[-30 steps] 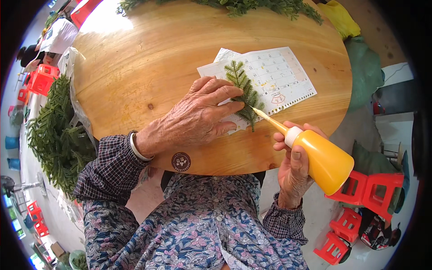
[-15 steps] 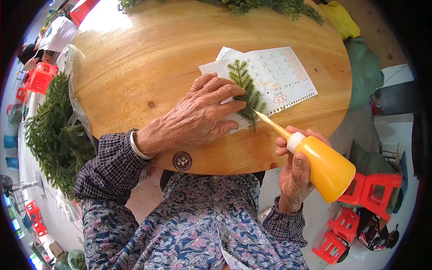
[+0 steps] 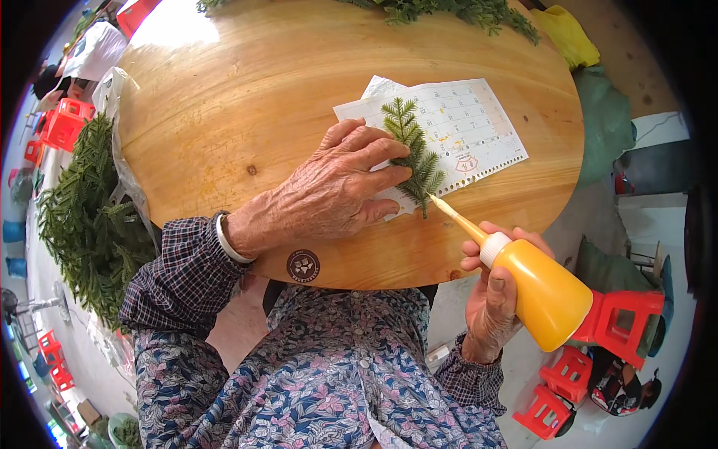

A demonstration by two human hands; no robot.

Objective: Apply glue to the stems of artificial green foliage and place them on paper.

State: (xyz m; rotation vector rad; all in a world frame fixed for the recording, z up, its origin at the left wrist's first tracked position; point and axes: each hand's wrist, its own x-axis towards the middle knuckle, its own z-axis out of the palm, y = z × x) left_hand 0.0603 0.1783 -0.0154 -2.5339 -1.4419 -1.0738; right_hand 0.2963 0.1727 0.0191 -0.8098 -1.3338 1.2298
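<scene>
A green artificial fir sprig [image 3: 413, 142] lies over a white calendar sheet [image 3: 479, 112] on the wooden table. My left hand [image 3: 329, 183] rests at the sprig's left side, its fingertips pressing the stem down against the paper. In my right hand [image 3: 493, 295] is a squeeze bottle [image 3: 544, 293] of yellow-orange liquid with a white collar and a long tapered nozzle. The nozzle tip points up and left, close by the sprig's lower end; whether it touches is hard to tell. Fingers and thumb wrap round the bottle's neck end.
A big heap of fir branches [image 3: 93, 224] in a clear plastic bag stands beyond the table's left edge. More greenery [image 3: 449, 13] lies along the far edge. Red plastic stools [image 3: 624, 322] stand at the right, and a person [image 3: 624, 388] is at the lower right.
The bottle has drawn slightly down and right, its nozzle tip shifting toward the sprig's lower end. My left hand stays on the sprig, nearly still.
</scene>
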